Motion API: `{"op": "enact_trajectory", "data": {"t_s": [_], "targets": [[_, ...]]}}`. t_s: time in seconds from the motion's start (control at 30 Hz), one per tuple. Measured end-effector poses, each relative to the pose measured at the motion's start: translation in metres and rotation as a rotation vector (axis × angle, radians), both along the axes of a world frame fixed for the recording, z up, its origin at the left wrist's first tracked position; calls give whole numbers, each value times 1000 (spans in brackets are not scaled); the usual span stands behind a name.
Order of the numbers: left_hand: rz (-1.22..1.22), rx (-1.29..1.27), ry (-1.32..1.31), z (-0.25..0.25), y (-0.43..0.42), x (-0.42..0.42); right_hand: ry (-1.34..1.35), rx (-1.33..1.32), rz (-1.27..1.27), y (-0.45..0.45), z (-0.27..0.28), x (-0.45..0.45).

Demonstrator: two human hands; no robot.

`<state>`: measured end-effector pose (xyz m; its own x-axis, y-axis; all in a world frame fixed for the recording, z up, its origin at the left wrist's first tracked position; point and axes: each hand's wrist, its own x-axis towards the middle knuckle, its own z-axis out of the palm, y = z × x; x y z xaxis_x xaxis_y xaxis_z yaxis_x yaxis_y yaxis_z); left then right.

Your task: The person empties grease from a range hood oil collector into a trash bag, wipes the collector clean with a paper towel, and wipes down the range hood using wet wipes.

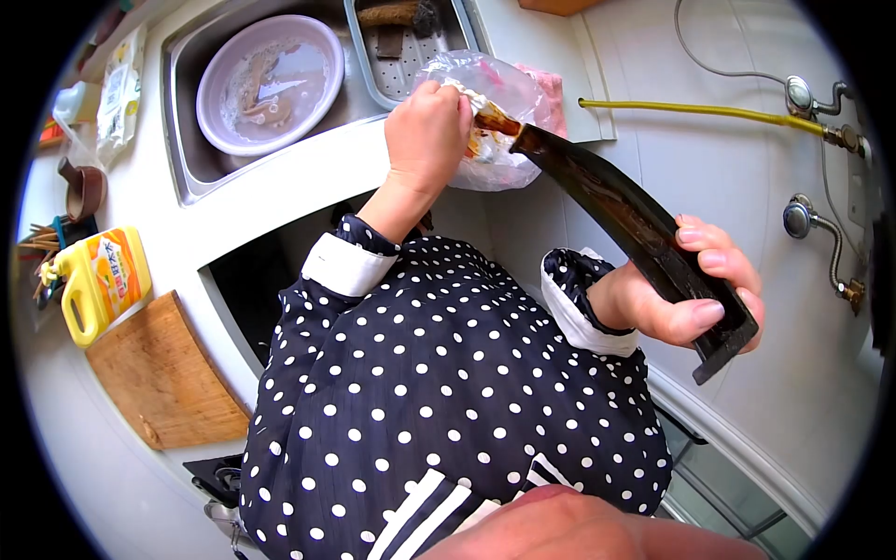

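Observation:
My right hand (695,294) grips the wide end of a long, dark, trough-shaped tray (611,205), thumb inside it and fingers along its far side. The tray slants up to the left, and its narrow end, smeared with brown residue, reaches over a clear plastic bag (509,168). My left hand (429,131) is closed in a fist at the bag's edge, gripping the plastic. Crumpled white material (467,93) and brown stains show at the bag's mouth. What lies inside my left fist is partly hidden.
A lilac basin (210,117) with cloudy water sits in the sink (177,173), beside a grey drainer (364,61) holding a brown roll. On the left are a yellow jug (112,275) and a wooden board (168,373). A pink cloth (551,98) and yellow hose (700,112) lie beyond the bag.

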<state>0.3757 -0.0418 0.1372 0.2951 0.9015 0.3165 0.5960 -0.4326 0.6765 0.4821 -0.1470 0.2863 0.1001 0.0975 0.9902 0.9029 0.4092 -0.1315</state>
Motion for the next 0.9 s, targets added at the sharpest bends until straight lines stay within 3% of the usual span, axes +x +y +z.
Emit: {"op": "enact_trajectory", "data": {"t_s": [0.3, 0.47, 0.57, 0.9], "targets": [[-61, 32, 42, 1, 6, 2, 68, 104, -32, -8, -2, 11], [-104, -35, 89, 6, 7, 0, 137, 260, -239, -13, 6, 15], [-123, -57, 16, 7, 6, -1, 388, 329, -188, -17, 12, 26], [-147, -117, -113, 23, 6, -14, 654, 377, -113, -23, 25, 68]]}}
